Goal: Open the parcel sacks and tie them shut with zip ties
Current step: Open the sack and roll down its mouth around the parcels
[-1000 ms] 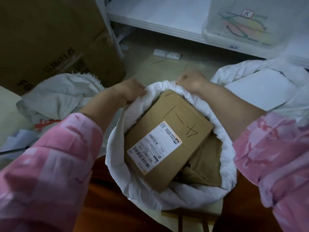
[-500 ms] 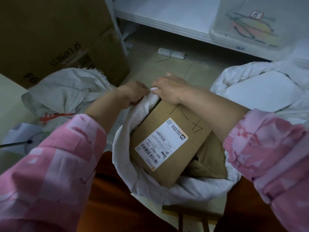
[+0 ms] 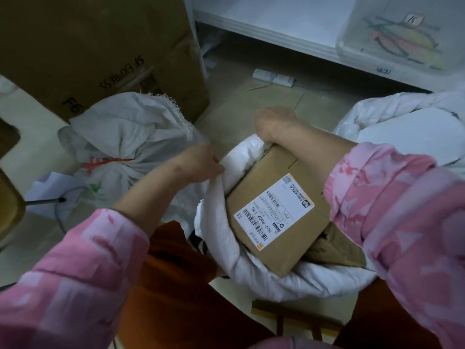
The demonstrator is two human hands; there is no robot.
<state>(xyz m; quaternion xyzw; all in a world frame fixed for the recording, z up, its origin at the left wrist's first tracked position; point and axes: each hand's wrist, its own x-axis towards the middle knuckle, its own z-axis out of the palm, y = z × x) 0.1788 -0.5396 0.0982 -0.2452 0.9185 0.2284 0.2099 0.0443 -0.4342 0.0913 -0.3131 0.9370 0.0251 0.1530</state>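
An open white parcel sack (image 3: 254, 268) sits between my knees with its rim rolled down. Inside lies a brown cardboard box (image 3: 297, 195) with a white shipping label, and a second brown parcel (image 3: 337, 250) under it. My left hand (image 3: 198, 161) grips the rolled rim on the sack's left side. My right hand (image 3: 273, 122) grips the rim at the far edge, its forearm lying across the box. No zip tie shows in either hand.
A grey sack (image 3: 120, 132), tied at the neck with a red tie (image 3: 105, 162), stands at left before a large cardboard carton (image 3: 100, 46). Another white sack (image 3: 412, 132) lies at right. A white shelf (image 3: 276, 23) with a clear bin (image 3: 402, 39) runs behind; a power strip (image 3: 273, 77) lies on the floor.
My hands, close together at the far rim half a second ago, have moved apart: the left slid down the left side, the right stays at the far edge. The view shifted right.
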